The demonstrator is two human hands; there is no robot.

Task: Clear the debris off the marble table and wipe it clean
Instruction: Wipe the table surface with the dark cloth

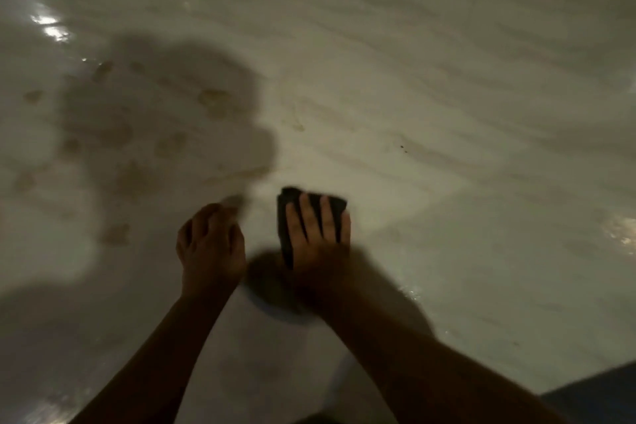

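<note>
The pale veined marble table (430, 86) fills the view. A dark folded cloth (292, 203) lies flat on it near the middle. My right hand (318, 237) presses down on the cloth with straight, spread fingers. My left hand (210, 248) is just to its left on the marble, fingers curled under; the blur hides whether it holds anything. Several brownish smudges (213, 101) spot the marble at the left, under my shadow. Two tiny dark specks (403, 148) lie to the right of centre.
Bright reflections glint at the upper left (48, 25) and at the right edge (619, 230). A dark blue surface (599, 396) shows beyond the table's edge at the lower right corner. The picture is blurred by motion.
</note>
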